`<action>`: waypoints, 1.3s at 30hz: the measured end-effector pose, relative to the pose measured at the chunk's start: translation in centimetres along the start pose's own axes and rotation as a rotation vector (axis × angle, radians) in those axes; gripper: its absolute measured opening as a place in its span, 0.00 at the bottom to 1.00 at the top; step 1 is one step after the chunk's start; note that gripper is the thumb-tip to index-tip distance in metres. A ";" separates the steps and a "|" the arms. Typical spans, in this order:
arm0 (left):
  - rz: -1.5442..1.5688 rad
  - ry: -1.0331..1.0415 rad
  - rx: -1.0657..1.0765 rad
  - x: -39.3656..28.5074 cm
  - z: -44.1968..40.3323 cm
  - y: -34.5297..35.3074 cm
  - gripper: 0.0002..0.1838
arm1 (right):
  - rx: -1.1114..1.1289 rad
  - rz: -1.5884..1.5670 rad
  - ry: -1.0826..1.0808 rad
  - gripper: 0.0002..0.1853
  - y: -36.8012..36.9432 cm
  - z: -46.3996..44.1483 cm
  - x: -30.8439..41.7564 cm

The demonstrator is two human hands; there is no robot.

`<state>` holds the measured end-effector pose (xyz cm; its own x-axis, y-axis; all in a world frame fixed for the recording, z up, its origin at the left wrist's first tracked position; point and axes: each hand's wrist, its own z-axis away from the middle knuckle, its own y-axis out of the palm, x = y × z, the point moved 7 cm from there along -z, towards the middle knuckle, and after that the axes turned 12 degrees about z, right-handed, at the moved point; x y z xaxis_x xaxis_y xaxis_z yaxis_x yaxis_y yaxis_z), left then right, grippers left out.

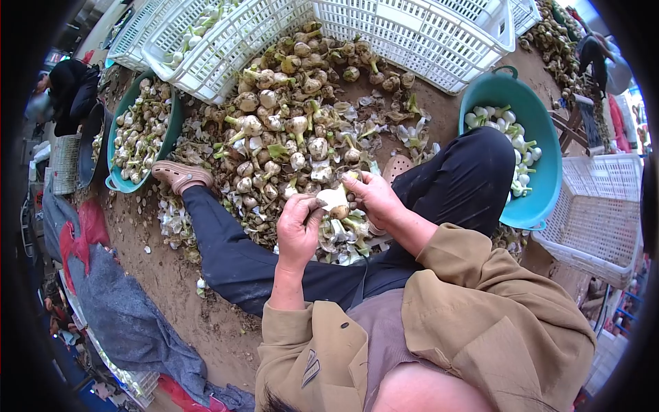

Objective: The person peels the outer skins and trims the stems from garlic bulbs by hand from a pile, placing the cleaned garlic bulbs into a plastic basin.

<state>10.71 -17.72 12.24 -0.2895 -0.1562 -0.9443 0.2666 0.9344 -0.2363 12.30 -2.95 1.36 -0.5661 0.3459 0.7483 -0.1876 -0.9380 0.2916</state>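
Note:
A white garlic bulb (333,199) with its root end toward me is between my two hands. My right hand (374,196) is closed on the bulb near its stem. My left hand (301,223) has its thumb and fingers pinched together at the bulb's left side; what they grip is too small to make out. Just beyond my hands lies a large heap of unpeeled garlic (271,130), with loose peels (336,240) beneath them between my legs.
A teal tub (549,185) with white garlic stands at the right, before an empty white crate (597,220). Another teal tub (177,120) holds garlic at the left. White crates (419,41) stand behind the heap. Grey cloth (130,316) lies left. A person (72,93) is at the far left.

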 end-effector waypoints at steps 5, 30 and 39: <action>-0.135 0.079 0.351 -1.4 1.9 1.3 0.08 | -0.121 -0.365 0.201 0.08 -1.3 0.1 -1.9; -0.763 -0.797 0.042 24.8 0.7 -2.4 0.26 | 0.139 -0.266 -0.217 0.15 -1.1 0.7 5.8; 0.758 -0.554 -0.136 7.2 0.6 3.5 0.27 | 0.008 0.300 -0.444 0.12 1.4 1.4 6.4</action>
<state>10.09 -15.73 4.52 0.4039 0.4101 -0.8178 0.0849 0.8732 0.4798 9.51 -1.99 7.36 -0.1994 0.0419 0.9790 -0.0624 -0.9976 0.0300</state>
